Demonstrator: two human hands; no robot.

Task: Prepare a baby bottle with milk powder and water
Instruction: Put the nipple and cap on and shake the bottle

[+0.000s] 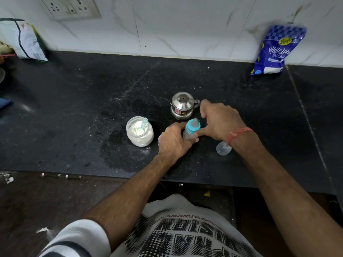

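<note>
Baby bottle (189, 133) stood upright on black counter (92, 101), blue collar and teat on top. Left hand (173, 141) gripped the bottle body, fingers curled round it. Right hand (219, 121) sat at the blue collar (193, 127), thumb against it; fingers looked loosely bent, possibly pinching the collar, hard to confirm. Open powder jar (140, 132) with scoop (143, 123) inside just left of the bottle. Steel pot (182, 105) behind. Clear cap (223, 148) under right wrist. Sugar bag (276, 51) far back right.

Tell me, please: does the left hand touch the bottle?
Touching. The head view shows the left hand with its fingers wrapped around the body of the bottle, below the blue collar.
</note>
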